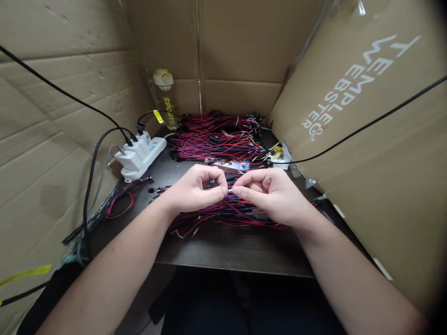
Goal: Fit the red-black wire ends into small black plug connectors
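My left hand (200,188) and my right hand (268,190) meet fingertip to fingertip over the middle of the table. Each one pinches thumb against forefinger. Between the fingertips shows a small pale wire end (230,190), partly covered by both hands. A dark bit, perhaps a connector, peeks through the loop of my left fingers. Red and blue wires (240,213) run below the hands, among a bundle of wires with black connectors (152,190) that lies right under them. Exactly which strand each hand grips is hard to make out.
Behind the hands lie two stacked bundles of red and black wires (216,146). A white power strip (141,156) with plugged-in cables and a coiled wire (120,204) are at left. A bottle (165,100) stands behind. Cardboard walls (366,153) close in the dark table (230,251); a yellow tape roll (277,151) sits right.
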Action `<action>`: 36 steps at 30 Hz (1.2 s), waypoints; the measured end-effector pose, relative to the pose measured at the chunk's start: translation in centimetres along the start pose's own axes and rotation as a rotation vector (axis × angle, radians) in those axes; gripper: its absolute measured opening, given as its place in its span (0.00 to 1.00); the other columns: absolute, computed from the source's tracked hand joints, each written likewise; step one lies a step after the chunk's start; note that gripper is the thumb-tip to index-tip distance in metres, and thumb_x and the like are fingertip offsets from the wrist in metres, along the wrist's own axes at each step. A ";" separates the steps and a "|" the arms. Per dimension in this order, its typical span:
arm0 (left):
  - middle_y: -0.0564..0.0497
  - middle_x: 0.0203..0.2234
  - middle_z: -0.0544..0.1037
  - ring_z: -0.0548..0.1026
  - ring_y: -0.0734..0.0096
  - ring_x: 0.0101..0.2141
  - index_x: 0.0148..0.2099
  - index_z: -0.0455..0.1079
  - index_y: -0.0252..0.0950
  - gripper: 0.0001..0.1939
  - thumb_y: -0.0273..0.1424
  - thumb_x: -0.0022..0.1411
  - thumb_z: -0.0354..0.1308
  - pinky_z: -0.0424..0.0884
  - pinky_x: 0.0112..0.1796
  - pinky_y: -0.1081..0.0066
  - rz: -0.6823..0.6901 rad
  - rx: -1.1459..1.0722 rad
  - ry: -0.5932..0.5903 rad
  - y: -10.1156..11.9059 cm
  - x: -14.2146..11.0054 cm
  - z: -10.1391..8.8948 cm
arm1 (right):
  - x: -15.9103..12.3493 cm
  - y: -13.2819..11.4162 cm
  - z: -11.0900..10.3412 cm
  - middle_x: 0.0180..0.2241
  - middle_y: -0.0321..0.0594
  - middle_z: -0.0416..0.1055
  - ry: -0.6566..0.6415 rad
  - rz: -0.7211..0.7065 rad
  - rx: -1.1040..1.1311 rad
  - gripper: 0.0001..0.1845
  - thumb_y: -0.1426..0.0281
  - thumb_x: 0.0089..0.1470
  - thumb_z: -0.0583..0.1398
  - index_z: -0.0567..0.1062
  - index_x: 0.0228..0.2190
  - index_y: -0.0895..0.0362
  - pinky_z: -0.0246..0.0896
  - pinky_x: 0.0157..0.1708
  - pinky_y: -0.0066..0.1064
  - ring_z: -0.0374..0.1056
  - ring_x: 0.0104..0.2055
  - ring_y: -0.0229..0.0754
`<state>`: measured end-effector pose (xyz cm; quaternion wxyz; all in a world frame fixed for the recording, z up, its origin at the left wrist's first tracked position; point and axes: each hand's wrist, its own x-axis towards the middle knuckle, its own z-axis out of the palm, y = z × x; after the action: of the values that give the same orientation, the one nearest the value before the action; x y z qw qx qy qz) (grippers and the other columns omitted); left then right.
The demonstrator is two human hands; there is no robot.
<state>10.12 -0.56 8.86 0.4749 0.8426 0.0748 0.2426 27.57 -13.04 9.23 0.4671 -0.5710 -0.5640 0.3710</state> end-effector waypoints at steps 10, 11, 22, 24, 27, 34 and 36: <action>0.54 0.22 0.71 0.66 0.76 0.25 0.28 0.71 0.33 0.08 0.28 0.58 0.55 0.62 0.28 0.72 0.031 0.020 0.025 -0.6 0.1 -0.2 | 0.3 -0.1 -0.1 0.13 0.25 0.50 0.041 -0.019 -0.002 0.14 0.63 0.53 0.69 0.83 0.32 0.63 0.34 0.18 0.27 0.42 0.17 0.28; 0.54 0.22 0.71 0.66 0.75 0.25 0.28 0.72 0.33 0.07 0.28 0.57 0.55 0.62 0.28 0.72 0.034 0.014 0.038 -0.5 0.1 -0.2 | 0.2 -0.1 -0.1 0.13 0.25 0.50 0.049 -0.013 -0.002 0.14 0.63 0.52 0.70 0.83 0.32 0.63 0.34 0.18 0.27 0.42 0.17 0.28; 0.53 0.23 0.75 0.69 0.74 0.26 0.29 0.72 0.34 0.05 0.27 0.56 0.58 0.64 0.30 0.72 0.034 0.057 0.116 -0.2 0.1 -0.1 | 0.3 -0.5 -0.1 0.15 0.30 0.60 0.068 0.052 0.072 0.13 0.62 0.48 0.72 0.86 0.30 0.61 0.40 0.18 0.28 0.46 0.18 0.29; 0.53 0.24 0.75 0.69 0.74 0.26 0.29 0.72 0.34 0.05 0.27 0.57 0.58 0.65 0.31 0.72 0.044 0.064 0.115 -0.3 0.1 -0.1 | 0.4 -0.4 -0.1 0.16 0.32 0.63 0.071 0.055 0.077 0.13 0.63 0.48 0.72 0.86 0.31 0.61 0.40 0.18 0.27 0.48 0.19 0.29; 0.53 0.24 0.75 0.69 0.74 0.27 0.29 0.72 0.33 0.05 0.26 0.58 0.58 0.64 0.31 0.72 0.059 0.068 0.121 -0.3 0.1 -0.1 | 0.5 -0.2 -0.1 0.16 0.32 0.63 0.061 0.048 0.087 0.13 0.63 0.49 0.72 0.86 0.32 0.61 0.40 0.18 0.27 0.47 0.19 0.29; 0.52 0.24 0.75 0.70 0.74 0.27 0.29 0.73 0.33 0.05 0.28 0.58 0.59 0.65 0.31 0.72 0.030 0.024 0.142 -0.5 0.1 -0.2 | 0.4 -0.1 -0.9 0.18 0.34 0.67 0.034 0.004 -0.029 0.24 0.52 0.56 0.67 0.85 0.40 0.61 0.53 0.21 0.27 0.57 0.20 0.33; 0.53 0.23 0.74 0.68 0.75 0.26 0.30 0.73 0.33 0.06 0.29 0.59 0.61 0.64 0.29 0.73 0.003 -0.013 0.143 -0.5 0.2 -0.2 | 0.6 0.1 -1.4 0.23 0.38 0.73 0.075 -0.024 -0.056 0.25 0.50 0.60 0.63 0.84 0.37 0.60 0.62 0.28 0.28 0.66 0.25 0.36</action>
<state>10.22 -0.10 8.56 0.4733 0.8202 0.1055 0.3035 28.94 -12.65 9.61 0.4761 -0.5904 -0.5633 0.3278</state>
